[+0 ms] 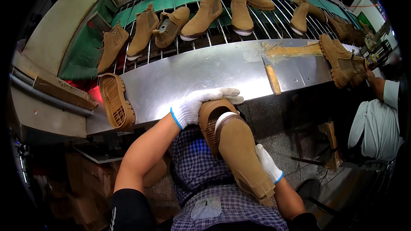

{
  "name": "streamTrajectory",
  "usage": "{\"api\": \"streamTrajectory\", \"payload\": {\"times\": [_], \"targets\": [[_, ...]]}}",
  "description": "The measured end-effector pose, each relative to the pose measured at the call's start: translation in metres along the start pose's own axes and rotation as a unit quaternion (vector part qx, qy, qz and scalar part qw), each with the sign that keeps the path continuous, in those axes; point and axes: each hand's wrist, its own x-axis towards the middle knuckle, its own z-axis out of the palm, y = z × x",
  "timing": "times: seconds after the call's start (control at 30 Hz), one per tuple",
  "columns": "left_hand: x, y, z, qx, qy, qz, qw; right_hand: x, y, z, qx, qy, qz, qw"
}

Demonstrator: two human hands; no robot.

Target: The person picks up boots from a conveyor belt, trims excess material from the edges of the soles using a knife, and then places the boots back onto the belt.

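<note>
My left hand [203, 102], in a white knit glove with a blue cuff, curls around the toe end of a brown rubber sole [207, 122]. Against that sole lies a tan suede boot upper [239, 147], its white-edged toe over the sole's hollow side and its shaft toward my body. The sole and upper overlap at an angle; whether they touch all along cannot be seen. My right hand [268, 162], gloved alike, grips the upper from its right side, with some fingers hidden beneath it. Both pieces are above my checked apron [197, 162].
Ahead runs a metal ledge [184, 68] with a loose brown sole [115, 102] at its left end and a tan strip-like piece [272, 79]. Behind it, several tan boots [205, 17] stand on a barred conveyor [171, 51]. At right, a person's arm [379, 87] is near brown boots [342, 64].
</note>
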Motion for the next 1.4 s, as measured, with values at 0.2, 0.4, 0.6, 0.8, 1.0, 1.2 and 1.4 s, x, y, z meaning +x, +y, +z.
{"api": "streamTrajectory", "payload": {"times": [0.2, 0.4, 0.6, 0.8, 1.0, 1.2, 1.4], "targets": [[-0.001, -0.002, -0.001, 0.015, 0.005, -0.020, 1.000, -0.004, 0.005, 0.018, -0.039, 0.024, -0.061, 0.997], [-0.007, -0.017, -0.008, -0.024, -0.039, 0.001, 0.999, 0.001, 0.010, 0.009, -0.049, -0.004, -0.017, 0.999], [0.003, 0.000, -0.009, -0.036, 0.007, -0.021, 0.999, -0.005, 0.006, 0.014, -0.078, 0.031, -0.025, 0.996], [0.007, -0.005, -0.007, -0.011, -0.007, -0.019, 1.000, 0.001, 0.004, 0.010, -0.125, 0.031, -0.040, 0.991], [0.012, -0.007, -0.001, 0.020, -0.023, -0.026, 0.999, -0.001, -0.003, 0.011, -0.092, 0.048, 0.015, 0.994], [0.017, -0.012, -0.007, 0.046, -0.025, -0.021, 0.998, -0.001, -0.003, 0.016, -0.033, 0.064, 0.023, 0.997], [0.019, -0.009, 0.000, 0.073, -0.045, -0.003, 0.996, -0.002, -0.003, 0.013, -0.065, 0.069, 0.016, 0.995]]}}
